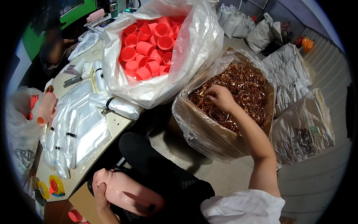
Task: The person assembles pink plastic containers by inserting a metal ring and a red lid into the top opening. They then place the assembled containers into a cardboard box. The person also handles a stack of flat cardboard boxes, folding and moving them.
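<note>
My left hand [100, 197] is wrapped round the neck end of a glossy pink bottle [130, 194]. The bottle lies tilted across my lap, its neck uncapped and pointing up and left. My right hand [221, 98] reaches over a plastic-lined carton [209, 143] heaped with shiny copper-coloured rings [242, 80]. Its fingers are curled and drawn together just above the rings; whatever they pinch is too small to make out. Left of the carton, a big clear plastic bag [197, 44] stands full of coral-red cups [149, 48].
On the table [119, 125] lie flat clear bags [89, 123], bundled plastic sleeves [71, 136], another pink bottle [46, 108] and tape rolls [56, 185]. White woven sacks [302, 130] sit right of the carton. A person [52, 46] works at the far left.
</note>
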Motion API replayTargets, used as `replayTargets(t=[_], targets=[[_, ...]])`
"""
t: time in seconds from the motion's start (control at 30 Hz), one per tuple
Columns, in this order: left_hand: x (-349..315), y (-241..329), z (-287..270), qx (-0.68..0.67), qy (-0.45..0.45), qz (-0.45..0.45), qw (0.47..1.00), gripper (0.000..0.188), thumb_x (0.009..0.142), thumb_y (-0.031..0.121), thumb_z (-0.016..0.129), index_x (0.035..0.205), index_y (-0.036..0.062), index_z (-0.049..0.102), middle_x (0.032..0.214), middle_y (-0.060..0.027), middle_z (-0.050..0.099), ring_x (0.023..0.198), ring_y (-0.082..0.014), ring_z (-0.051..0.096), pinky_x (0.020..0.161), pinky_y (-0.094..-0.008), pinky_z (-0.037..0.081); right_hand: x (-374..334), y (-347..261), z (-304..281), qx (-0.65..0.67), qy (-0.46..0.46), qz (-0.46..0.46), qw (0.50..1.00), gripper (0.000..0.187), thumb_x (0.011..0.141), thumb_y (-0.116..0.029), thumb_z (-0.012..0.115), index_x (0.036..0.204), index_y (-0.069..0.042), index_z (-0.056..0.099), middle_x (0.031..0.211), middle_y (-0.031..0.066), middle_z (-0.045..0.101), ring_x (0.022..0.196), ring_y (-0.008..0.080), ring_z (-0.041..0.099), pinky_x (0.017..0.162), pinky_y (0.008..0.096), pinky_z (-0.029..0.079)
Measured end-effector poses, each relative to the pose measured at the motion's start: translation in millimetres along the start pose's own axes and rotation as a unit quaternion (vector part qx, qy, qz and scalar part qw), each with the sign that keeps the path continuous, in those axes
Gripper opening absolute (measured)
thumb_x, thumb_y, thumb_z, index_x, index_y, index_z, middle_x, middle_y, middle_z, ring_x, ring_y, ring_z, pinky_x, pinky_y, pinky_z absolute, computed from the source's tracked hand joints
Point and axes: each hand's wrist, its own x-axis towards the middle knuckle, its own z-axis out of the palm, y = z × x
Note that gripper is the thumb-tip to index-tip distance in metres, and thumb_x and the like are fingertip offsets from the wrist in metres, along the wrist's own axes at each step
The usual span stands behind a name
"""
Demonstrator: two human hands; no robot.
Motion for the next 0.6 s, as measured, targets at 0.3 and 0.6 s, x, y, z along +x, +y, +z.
replayTargets(t=[0.3,0.6], targets=[[-14,4,-2,0.017,0.055,0.003,0.998,0.087,0.078,0.056,0.078,0.137,0.0012,0.047,0.128,-0.0202,0.061,0.118,-0.0295,0.060,0.104,-0.0407,0.049,8,5,12,-0.163,-0.089,-0.055,0.981,0.007,0.083,-0.015,0.067,0.084,-0.011,0.073,0.096,0.0085,0.066,0.103,0.0296,0.061,0.084,0.0429,0.053],[3,-2,2,-0.010,0.026,0.008,1.000,0.079,0.078,0.050,0.079,0.131,-0.0010,0.049,0.121,-0.0188,0.063,0.112,-0.0269,0.062,0.099,-0.0377,0.050,-44,-41,-29,-0.177,0.067,-0.063,0.980,0.006,0.084,-0.008,0.066,0.090,-0.008,0.066,0.092,0.0092,0.062,0.094,0.0305,0.059,0.078,0.0425,0.052]])
